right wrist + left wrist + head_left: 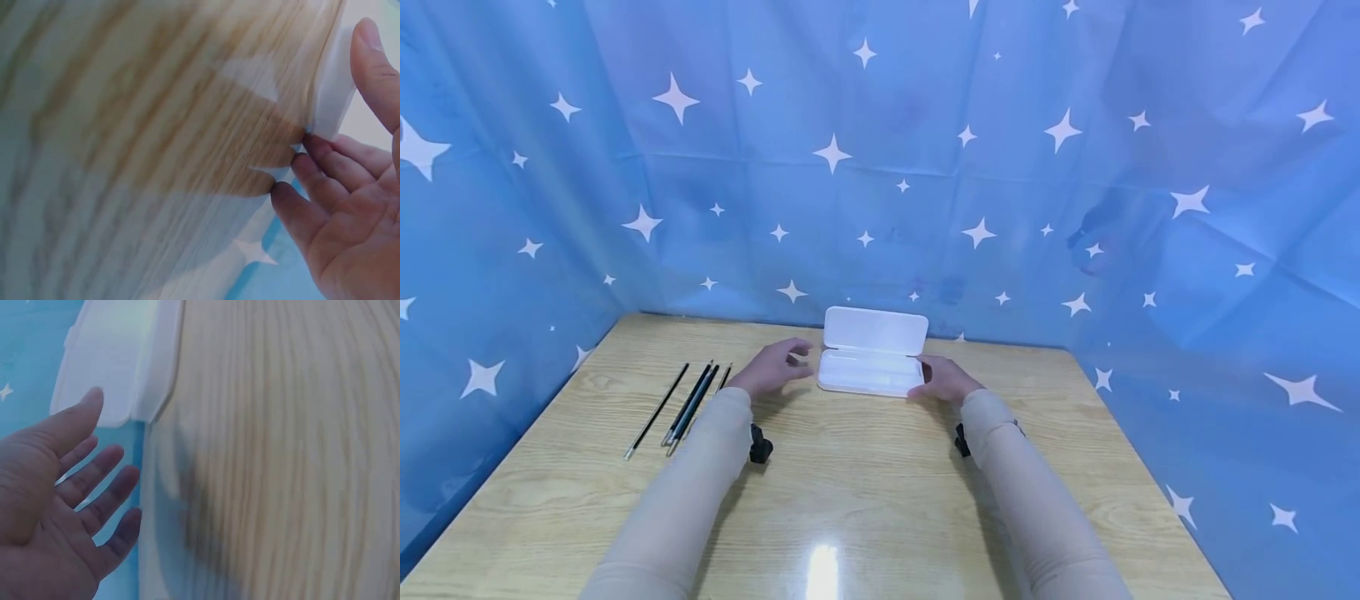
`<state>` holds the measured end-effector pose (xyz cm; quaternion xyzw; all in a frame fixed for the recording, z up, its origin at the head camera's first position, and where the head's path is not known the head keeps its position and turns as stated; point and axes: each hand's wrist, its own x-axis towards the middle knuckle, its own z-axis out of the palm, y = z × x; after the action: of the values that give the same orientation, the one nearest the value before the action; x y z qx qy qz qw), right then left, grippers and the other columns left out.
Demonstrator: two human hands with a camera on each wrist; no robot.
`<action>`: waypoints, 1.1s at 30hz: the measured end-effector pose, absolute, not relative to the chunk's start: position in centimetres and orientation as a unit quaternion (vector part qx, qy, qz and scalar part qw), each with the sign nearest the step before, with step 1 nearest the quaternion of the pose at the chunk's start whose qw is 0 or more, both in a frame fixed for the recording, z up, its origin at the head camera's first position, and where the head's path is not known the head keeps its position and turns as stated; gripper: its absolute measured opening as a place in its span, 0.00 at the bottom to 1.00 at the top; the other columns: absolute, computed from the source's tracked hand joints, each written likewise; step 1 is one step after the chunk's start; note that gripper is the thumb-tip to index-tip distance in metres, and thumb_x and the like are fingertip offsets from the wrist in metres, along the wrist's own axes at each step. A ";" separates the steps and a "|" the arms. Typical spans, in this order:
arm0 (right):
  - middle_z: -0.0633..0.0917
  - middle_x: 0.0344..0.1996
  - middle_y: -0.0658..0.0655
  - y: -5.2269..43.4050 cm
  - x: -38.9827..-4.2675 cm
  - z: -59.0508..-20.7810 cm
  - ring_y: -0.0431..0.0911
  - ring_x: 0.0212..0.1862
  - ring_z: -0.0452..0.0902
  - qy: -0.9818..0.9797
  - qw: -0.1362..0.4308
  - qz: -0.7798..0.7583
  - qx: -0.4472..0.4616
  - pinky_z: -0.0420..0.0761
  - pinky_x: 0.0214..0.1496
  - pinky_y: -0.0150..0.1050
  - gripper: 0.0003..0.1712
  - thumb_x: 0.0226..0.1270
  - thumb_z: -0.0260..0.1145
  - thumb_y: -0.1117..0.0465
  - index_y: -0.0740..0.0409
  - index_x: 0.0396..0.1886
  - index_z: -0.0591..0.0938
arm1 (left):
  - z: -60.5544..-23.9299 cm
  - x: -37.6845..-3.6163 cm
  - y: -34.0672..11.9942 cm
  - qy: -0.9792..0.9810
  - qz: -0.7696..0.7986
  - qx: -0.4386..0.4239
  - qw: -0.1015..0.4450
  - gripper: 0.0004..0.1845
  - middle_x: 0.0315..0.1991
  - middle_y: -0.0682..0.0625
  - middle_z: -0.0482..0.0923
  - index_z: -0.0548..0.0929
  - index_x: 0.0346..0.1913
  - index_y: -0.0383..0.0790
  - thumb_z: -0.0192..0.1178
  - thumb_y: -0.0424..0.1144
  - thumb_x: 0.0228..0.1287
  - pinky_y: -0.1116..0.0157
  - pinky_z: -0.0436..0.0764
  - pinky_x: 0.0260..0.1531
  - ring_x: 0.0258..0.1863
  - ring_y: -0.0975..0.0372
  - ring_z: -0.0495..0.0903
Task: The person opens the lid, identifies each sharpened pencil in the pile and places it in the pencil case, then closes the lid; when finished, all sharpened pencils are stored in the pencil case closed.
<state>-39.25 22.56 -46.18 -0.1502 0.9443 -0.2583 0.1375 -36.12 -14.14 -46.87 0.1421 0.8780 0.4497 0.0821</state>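
A blue star-printed backdrop (1075,167) wraps three sides of a pale wooden table (865,508), where a person in beige sleeves sits with both arms stretched toward a white plastic case (871,360) standing open near the table's far edge, its lid tipped up against the cloth. The left hand (769,368) hovers just beside the case's left end, fingers spread and relaxed, gripping nothing; the left wrist view shows the palm open with the lid just beyond the fingertips. The right hand (942,380) rests at the case's right end, fingers loosely extended, touching or nearly touching its corner, though no firm grip is visible. Four thin black brushes or pencils (685,406) lie in a loose row on the table well to the left. The risk, as it looks from here: the light case is held on one side at most, so a nudge could slide it into the backdrop or snap the lid down, and a sweeping left sleeve could roll the brushes off.
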 end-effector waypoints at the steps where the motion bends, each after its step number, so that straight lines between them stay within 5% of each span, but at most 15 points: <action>1: 0.67 0.75 0.62 22.5 -39.2 -46.2 0.59 0.76 0.59 0.945 0.136 -0.257 -0.150 0.63 0.75 0.56 0.50 0.62 0.77 0.50 0.58 0.78 0.64 | -46.6 -35.8 -14.5 0.880 0.448 0.142 0.075 0.31 0.67 0.41 0.73 0.67 0.74 0.39 0.62 0.42 0.74 0.48 0.75 0.63 0.64 0.47 0.74; 8: 0.67 0.75 0.62 22.5 -39.2 -46.2 0.59 0.76 0.59 0.949 0.134 -0.246 -0.145 0.62 0.75 0.55 0.49 0.62 0.77 0.49 0.57 0.78 0.64 | -45.0 -34.5 -17.1 0.898 0.418 0.136 0.033 0.22 0.55 0.39 0.81 0.73 0.68 0.33 0.55 0.40 0.78 0.50 0.81 0.53 0.55 0.47 0.79; 33: 0.65 0.75 0.64 22.8 -39.1 -46.3 0.60 0.76 0.58 0.945 0.140 -0.245 -0.163 0.62 0.75 0.56 0.49 0.66 0.73 0.49 0.59 0.79 0.61 | -43.8 -31.0 -26.8 0.908 0.409 0.082 0.035 0.24 0.57 0.32 0.76 0.70 0.69 0.28 0.55 0.37 0.78 0.51 0.84 0.46 0.54 0.43 0.79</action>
<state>-39.13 22.78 -46.26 -0.1629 0.9453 -0.2454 0.1404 -31.01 -26.81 -43.82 0.0817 0.9081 0.4093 0.0346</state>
